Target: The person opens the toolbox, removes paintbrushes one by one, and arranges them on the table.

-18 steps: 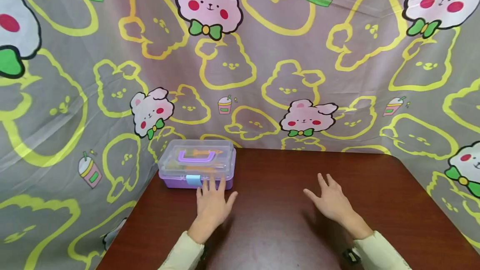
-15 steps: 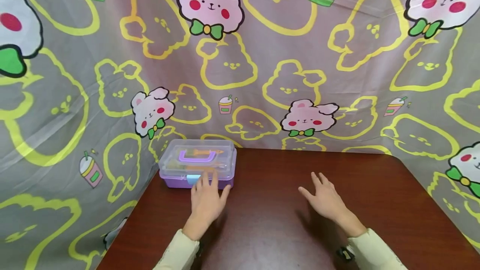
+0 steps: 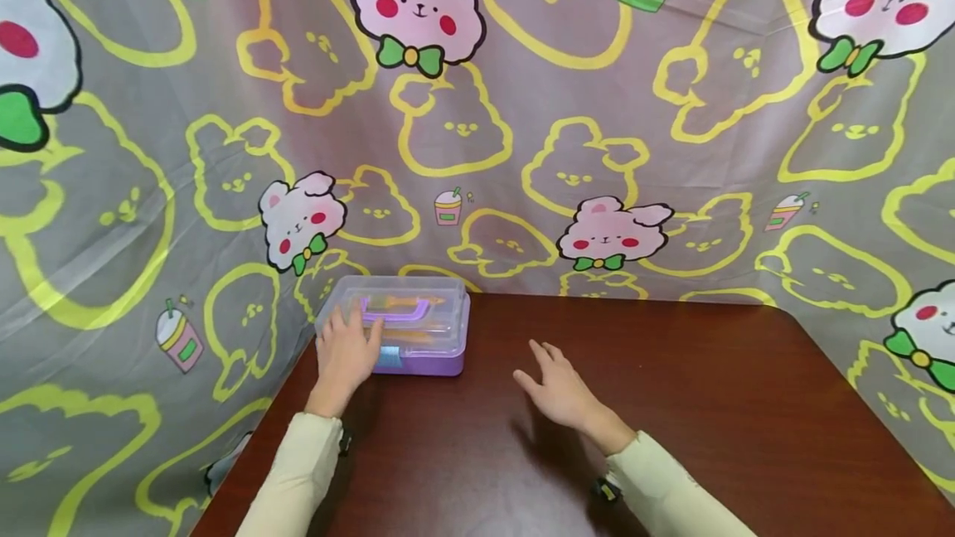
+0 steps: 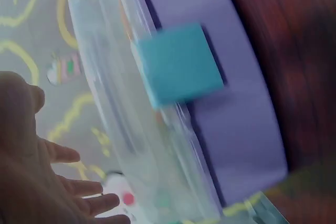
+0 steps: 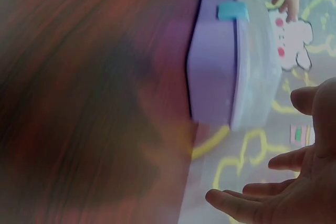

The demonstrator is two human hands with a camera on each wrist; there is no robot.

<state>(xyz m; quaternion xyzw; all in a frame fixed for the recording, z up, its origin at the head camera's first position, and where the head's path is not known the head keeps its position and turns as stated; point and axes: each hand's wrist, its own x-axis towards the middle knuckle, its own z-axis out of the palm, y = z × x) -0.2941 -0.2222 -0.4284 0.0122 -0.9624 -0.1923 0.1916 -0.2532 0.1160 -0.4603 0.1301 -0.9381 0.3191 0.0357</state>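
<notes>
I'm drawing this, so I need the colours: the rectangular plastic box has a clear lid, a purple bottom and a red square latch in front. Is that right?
Almost: the square latch in front is blue, not red, as the left wrist view shows. The rectangular plastic box does have a clear lid and a purple bottom.

Pale cream long sleeves (image 3: 293, 471), small black wrist devices (image 3: 607, 489)

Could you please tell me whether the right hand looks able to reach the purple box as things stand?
Probably yes: the right hand holds nothing, and I see only tabletop between it and the purple box.
</notes>
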